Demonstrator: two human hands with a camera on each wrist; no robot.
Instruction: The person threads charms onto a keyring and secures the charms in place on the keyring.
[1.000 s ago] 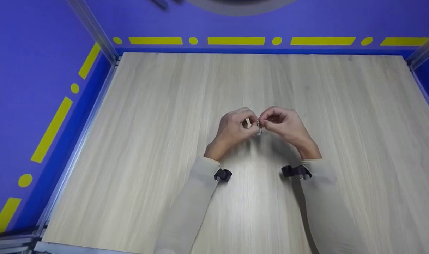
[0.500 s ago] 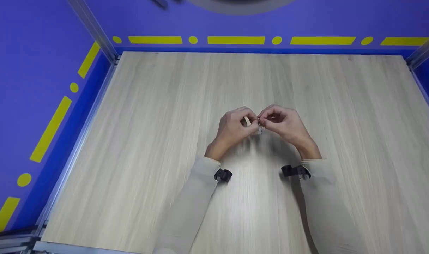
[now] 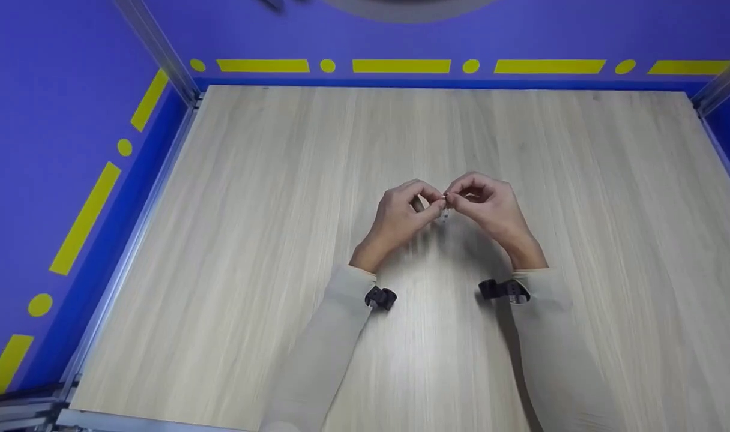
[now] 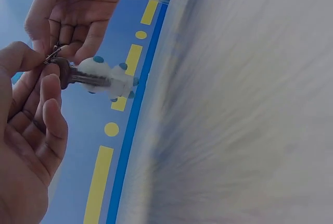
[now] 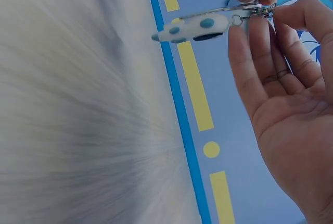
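Note:
My left hand [image 3: 399, 213] and right hand [image 3: 490, 207] meet above the middle of the table, fingertips together on a small metal ring [image 4: 53, 56]. From the ring hang a key [image 4: 91, 78] and a white figure with blue spots [image 4: 117, 75]. In the right wrist view the figure [image 5: 203, 27] hangs by a small chain beside the thin key, and the thumb and index finger of my right hand [image 5: 291, 94] pinch the ring's metal parts [image 5: 264, 10]. The left hand [image 4: 31, 130] pinches the ring between thumb and fingers.
The wood-grain table [image 3: 251, 240] lies under both hands. A blue wall with yellow marks [image 3: 263, 65] rises behind it, another stands at the left, and metal frame posts [image 3: 158, 51] stand at the corners. Dark straps [image 3: 504, 291] circle the sleeved wrists.
Both hands have moved slightly away from the body, the right one a little more. The hanging items have moved along with them. The fingertips stay together.

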